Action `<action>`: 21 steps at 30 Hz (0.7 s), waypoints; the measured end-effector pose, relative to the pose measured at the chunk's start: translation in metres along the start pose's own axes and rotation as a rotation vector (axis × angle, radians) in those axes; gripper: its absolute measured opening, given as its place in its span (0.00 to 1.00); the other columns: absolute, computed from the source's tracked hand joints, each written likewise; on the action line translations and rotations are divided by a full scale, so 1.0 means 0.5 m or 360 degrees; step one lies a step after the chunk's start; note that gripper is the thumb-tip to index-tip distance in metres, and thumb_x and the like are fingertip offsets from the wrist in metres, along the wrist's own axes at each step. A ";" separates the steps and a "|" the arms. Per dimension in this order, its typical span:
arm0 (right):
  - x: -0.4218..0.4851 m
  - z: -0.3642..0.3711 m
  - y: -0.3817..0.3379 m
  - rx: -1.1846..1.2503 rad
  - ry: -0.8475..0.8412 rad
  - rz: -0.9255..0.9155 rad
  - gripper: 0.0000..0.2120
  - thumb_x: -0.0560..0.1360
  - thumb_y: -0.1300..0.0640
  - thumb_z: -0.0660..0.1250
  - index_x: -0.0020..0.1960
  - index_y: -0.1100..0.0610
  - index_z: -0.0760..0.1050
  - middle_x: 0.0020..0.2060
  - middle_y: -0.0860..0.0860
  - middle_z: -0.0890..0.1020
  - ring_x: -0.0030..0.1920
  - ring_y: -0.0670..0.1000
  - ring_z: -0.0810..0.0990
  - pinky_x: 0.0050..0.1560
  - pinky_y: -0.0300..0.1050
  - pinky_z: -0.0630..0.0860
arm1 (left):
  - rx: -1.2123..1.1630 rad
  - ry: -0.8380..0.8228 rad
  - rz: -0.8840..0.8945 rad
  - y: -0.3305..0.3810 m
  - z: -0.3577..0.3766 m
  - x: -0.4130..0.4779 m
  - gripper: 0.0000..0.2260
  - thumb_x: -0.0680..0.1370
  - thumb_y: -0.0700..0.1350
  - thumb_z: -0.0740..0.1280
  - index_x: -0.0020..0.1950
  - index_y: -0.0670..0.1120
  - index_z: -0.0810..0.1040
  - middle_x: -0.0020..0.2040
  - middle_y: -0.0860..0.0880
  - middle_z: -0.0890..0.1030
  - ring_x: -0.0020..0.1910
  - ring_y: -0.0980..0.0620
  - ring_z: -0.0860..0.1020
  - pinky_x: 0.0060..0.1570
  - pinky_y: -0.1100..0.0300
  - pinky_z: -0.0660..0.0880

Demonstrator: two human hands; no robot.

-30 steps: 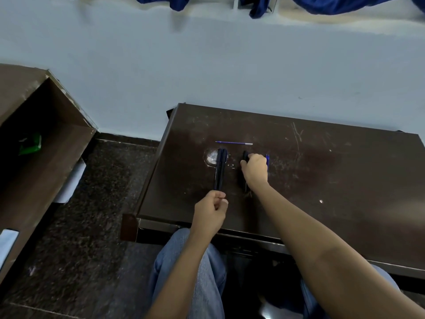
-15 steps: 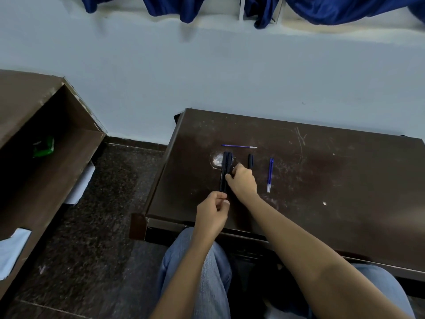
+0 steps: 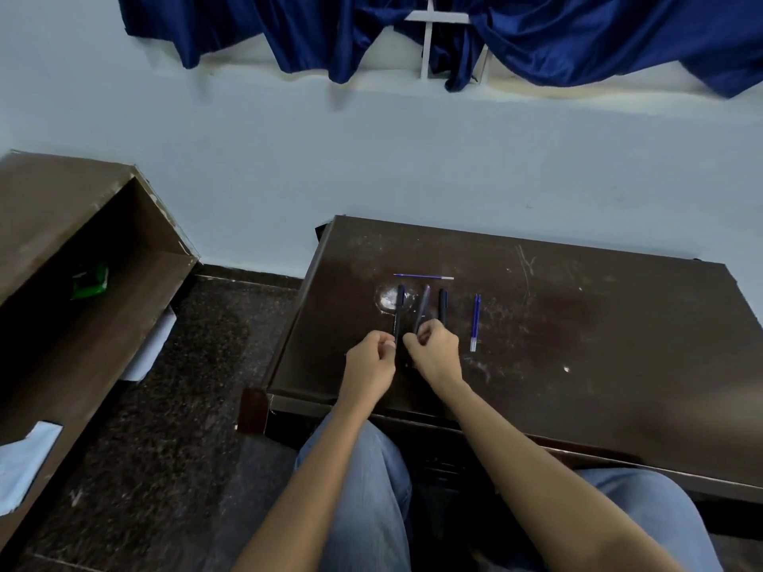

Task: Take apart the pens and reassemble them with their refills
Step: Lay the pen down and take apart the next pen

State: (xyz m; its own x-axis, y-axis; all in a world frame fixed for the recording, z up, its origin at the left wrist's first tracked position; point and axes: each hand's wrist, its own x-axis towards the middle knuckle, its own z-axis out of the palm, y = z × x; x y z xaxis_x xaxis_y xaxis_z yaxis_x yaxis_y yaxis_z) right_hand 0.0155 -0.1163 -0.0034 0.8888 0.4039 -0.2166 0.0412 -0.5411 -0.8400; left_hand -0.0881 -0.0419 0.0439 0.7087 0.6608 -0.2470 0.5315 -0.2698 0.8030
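On the dark brown table (image 3: 578, 324) lie three dark pens side by side. My left hand (image 3: 369, 367) has its fingers curled around the near end of the left black pen (image 3: 399, 311). My right hand (image 3: 435, 353) pinches the near end of the middle pen (image 3: 422, 305), which is blurred and tilted. The right black pen (image 3: 442, 303) lies just beyond my right knuckles. A blue refill (image 3: 475, 322) rests to the right of the pens. A thin blue refill (image 3: 423, 277) lies crosswise beyond them.
A pale worn patch (image 3: 386, 301) marks the table under the left pen. A brown open cabinet (image 3: 82, 282) stands on the floor at the left, holding a green object (image 3: 90, 279). The wall and blue curtains (image 3: 536, 35) are behind the table.
My right hand left the right pen, went to the two pens lying together and drew one away to the right. My left hand stayed at their near end. The view tilted upward.
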 end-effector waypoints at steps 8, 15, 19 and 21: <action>-0.118 -0.046 -0.002 0.0099 -0.0469 -0.0503 0.05 0.72 0.62 0.69 0.46 0.58 0.73 0.33 0.48 0.79 0.31 0.42 0.78 0.37 0.38 0.77 | -0.0031 -0.0069 -0.0091 0.059 -0.012 -0.001 0.13 0.80 0.46 0.60 0.50 0.41 0.82 0.47 0.45 0.81 0.45 0.49 0.79 0.44 0.58 0.75; -0.148 -0.118 -0.039 0.0483 -0.0276 -0.0104 0.19 0.77 0.45 0.63 0.41 0.60 0.76 0.28 0.53 0.80 0.27 0.49 0.78 0.27 0.41 0.74 | 0.0150 -0.0111 0.0227 0.063 -0.014 -0.074 0.12 0.81 0.46 0.59 0.41 0.46 0.77 0.36 0.51 0.78 0.34 0.55 0.75 0.34 0.69 0.69; -0.160 -0.146 -0.063 0.0343 -0.0326 -0.0202 0.21 0.78 0.45 0.61 0.32 0.56 0.73 0.23 0.51 0.76 0.23 0.48 0.74 0.27 0.39 0.72 | 0.0216 -0.0158 0.0373 0.067 -0.010 -0.113 0.12 0.81 0.48 0.58 0.38 0.52 0.73 0.33 0.53 0.74 0.31 0.56 0.71 0.32 0.63 0.67; -0.167 -0.150 -0.069 0.0342 -0.0316 -0.0239 0.21 0.79 0.47 0.61 0.31 0.57 0.72 0.22 0.52 0.74 0.22 0.48 0.72 0.30 0.39 0.71 | 0.0213 -0.0158 0.0350 0.068 -0.010 -0.126 0.12 0.80 0.50 0.57 0.38 0.54 0.72 0.33 0.52 0.75 0.31 0.54 0.72 0.33 0.58 0.67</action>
State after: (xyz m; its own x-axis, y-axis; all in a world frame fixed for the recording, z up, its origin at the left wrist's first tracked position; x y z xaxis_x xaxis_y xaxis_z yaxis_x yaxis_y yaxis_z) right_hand -0.0259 -0.1868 0.0813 0.7729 0.6147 -0.1570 0.0493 -0.3049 -0.9511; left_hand -0.1169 -0.0893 0.0895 0.8524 0.5060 -0.1316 0.4115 -0.4939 0.7660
